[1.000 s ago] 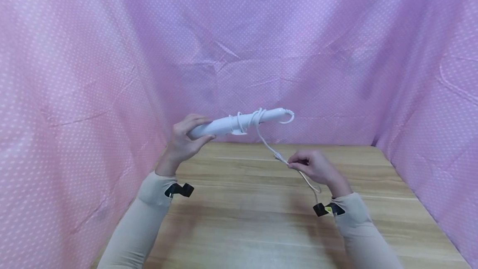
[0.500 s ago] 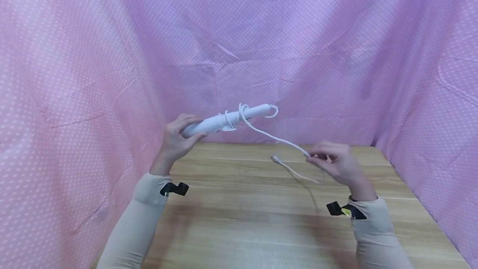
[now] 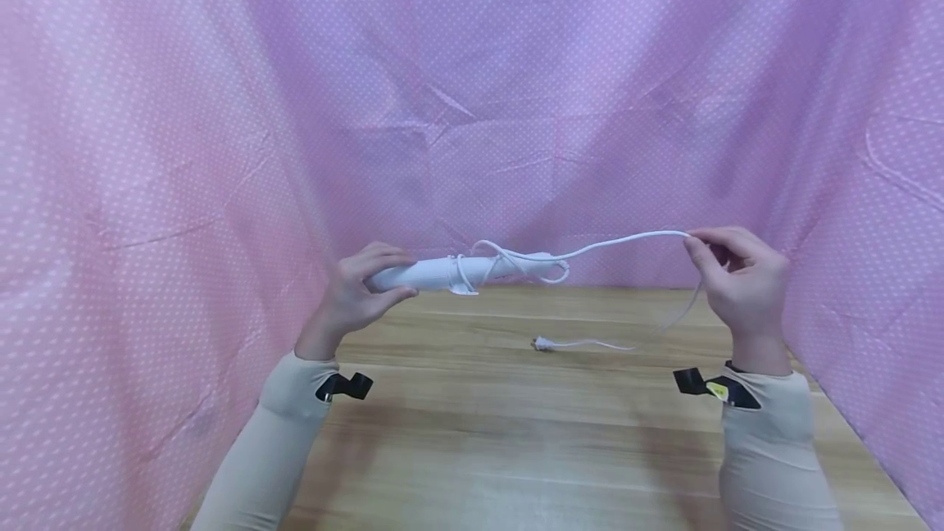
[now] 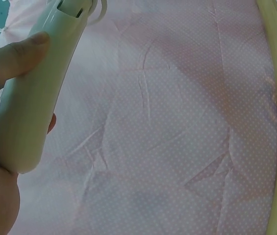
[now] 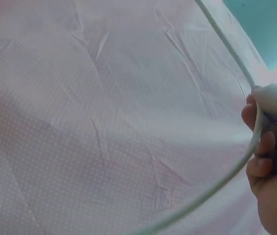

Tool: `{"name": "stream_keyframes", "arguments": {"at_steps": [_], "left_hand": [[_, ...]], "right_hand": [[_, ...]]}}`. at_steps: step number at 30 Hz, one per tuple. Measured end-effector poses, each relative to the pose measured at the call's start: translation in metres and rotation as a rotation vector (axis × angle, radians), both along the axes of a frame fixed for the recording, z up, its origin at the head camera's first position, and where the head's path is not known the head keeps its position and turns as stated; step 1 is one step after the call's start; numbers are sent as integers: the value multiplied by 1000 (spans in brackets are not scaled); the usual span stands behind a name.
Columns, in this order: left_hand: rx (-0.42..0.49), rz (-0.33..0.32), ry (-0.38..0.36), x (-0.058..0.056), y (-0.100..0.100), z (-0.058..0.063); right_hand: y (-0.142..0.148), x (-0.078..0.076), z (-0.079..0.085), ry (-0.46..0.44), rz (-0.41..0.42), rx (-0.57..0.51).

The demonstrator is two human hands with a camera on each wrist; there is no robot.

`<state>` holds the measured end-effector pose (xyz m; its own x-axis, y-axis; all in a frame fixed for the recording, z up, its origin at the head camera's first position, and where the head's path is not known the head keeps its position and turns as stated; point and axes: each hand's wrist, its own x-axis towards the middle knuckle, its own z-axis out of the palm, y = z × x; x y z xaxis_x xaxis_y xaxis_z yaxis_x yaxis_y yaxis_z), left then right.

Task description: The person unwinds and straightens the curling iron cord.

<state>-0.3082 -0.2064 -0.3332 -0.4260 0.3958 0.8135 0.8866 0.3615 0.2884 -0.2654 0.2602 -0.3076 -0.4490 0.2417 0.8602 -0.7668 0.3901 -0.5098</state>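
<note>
A white, tube-shaped plastic appliance (image 3: 433, 274) is being held in the air, in line with the far edge of the light wood-grain bench (image 3: 516, 441) in the head view; its thicker end is being grasped by the left hand (image 3: 356, 289). A thin, white, flexible cord (image 3: 627, 239), loosely looped round the casing, is being pinched by the right hand (image 3: 748, 285) towards the bench's right edge. A small white plug (image 3: 544, 343) is apparently resting nearer the far edge. Seemingly, the cord is being unwound; next, the remaining loops probably need slipping off the slimmer end.
</note>
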Motion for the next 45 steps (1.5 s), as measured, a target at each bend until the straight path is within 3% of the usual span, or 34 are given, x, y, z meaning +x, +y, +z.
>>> {"name": "stream_keyframes", "arguments": {"at_steps": [7, 12, 15, 18, 20, 25, 28, 31, 33, 40, 45], "left_hand": [[-1, -77, -9, 5, 6, 4], [17, -117, -35, 9, 8, 8], [41, -149, -39, 10, 9, 10], [72, -161, -20, 10, 9, 14], [102, -148, -8, 10, 9, 17], [180, -68, 33, 7, 9, 24], [192, -32, 66, 4, 9, 26], [192, -7, 81, 1, 9, 28], [193, 6, 86, -1, 9, 28], [199, 42, 88, -1, 12, 27], [192, 66, 106, -1, 15, 26]], "right_hand": [[22, -25, -22, -150, -280, 132], [33, -44, -50, -263, -373, 317], [37, -54, -67, -327, -376, 413], [38, -59, -78, -422, -317, 505], [38, -58, -82, -509, -220, 589], [30, -50, -91, -650, 177, 793], [21, -47, -94, -614, 401, 831], [12, -44, -94, -525, 501, 809], [7, -43, -92, -476, 461, 770], [-7, -46, -84, -316, 126, 571], [-21, -45, -78, -185, 63, 427]]}}
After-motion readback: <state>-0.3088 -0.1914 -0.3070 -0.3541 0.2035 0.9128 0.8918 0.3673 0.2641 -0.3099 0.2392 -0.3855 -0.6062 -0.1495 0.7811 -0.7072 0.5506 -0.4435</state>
